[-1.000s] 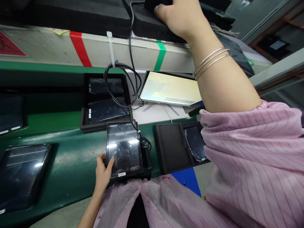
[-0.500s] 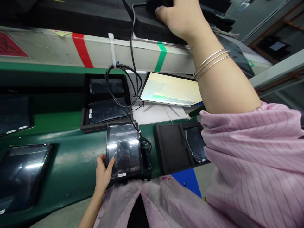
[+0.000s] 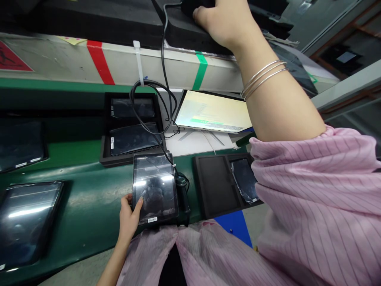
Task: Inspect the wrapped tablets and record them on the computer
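My left hand (image 3: 130,216) grips the left edge of a black tablet (image 3: 154,186), thumb on the screen. The tablet's glass reflects the lights, and a small white label sits near its lower edge. Just right of it lies a black handheld device (image 3: 183,194) with a cable (image 3: 165,59), which looks like a scanner and is partly covered. At the top edge, my right hand (image 3: 224,24) is on a dark thing (image 3: 195,4) that a grey cord seems to reach. Most of those fingers are out of frame, so its kind is unclear.
A foam tray (image 3: 119,159) holds two screens, left of a lit monitor (image 3: 214,111). Another black tray (image 3: 218,182) has one wrapped screen in its right compartment. More tablets (image 3: 28,222) lie on the green bench at left. Coiled cable hangs from the white shelf (image 3: 119,59).
The view has shifted very slightly. Both hands and the tablet stay essentially where they were. The tablets at far left appear moved a little to the right.
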Demonstrator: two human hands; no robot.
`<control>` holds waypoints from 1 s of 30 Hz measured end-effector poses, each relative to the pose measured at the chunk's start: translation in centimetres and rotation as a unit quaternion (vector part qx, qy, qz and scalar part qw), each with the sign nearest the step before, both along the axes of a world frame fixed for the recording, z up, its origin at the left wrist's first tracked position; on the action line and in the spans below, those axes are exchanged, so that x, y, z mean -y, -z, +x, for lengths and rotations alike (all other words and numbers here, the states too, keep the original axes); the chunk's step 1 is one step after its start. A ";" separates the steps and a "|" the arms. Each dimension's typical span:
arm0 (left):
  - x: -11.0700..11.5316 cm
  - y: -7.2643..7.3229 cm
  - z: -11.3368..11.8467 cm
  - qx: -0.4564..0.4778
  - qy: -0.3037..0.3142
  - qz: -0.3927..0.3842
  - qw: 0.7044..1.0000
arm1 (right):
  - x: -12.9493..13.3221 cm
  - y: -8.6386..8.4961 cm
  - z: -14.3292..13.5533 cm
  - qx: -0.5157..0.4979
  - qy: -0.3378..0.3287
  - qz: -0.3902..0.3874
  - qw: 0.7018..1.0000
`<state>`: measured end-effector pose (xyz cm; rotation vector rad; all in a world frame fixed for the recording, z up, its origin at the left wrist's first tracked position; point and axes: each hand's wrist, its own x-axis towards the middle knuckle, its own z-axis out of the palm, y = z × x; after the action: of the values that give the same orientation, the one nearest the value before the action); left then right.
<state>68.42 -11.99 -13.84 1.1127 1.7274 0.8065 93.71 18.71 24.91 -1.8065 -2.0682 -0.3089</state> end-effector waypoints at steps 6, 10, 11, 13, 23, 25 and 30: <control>0.0 0.0 0.0 0.000 -0.001 -0.004 1.000 | 0.0 -0.1 0.0 0.007 -0.001 0.000 1.000; -0.1 -0.2 0.0 -0.005 0.000 -0.004 1.000 | 0.0 -0.2 0.0 0.006 0.002 0.004 1.000; -0.1 -0.3 0.0 -0.006 -0.001 -0.005 1.000 | 0.0 -0.1 0.0 0.003 0.001 0.005 1.000; -0.1 -0.3 0.1 -0.008 -0.002 -0.007 1.000 | 0.0 0.0 0.1 0.002 -0.001 0.005 1.000; -0.6 -0.1 -0.4 0.026 -0.008 -0.045 0.999 | 2.5 -0.5 0.2 0.044 -0.033 0.093 0.994; -0.9 -0.2 -0.5 0.046 -0.001 -0.070 0.996 | 6.4 1.3 0.3 0.038 -0.099 0.183 0.977; -1.9 -1.3 0.1 0.016 0.026 -0.105 0.994 | 20.5 17.6 1.5 -0.222 0.005 0.121 0.968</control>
<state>68.53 -10.11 -12.57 0.9916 1.7064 0.5916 95.21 -1.78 7.36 -1.5699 -1.6355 -0.1346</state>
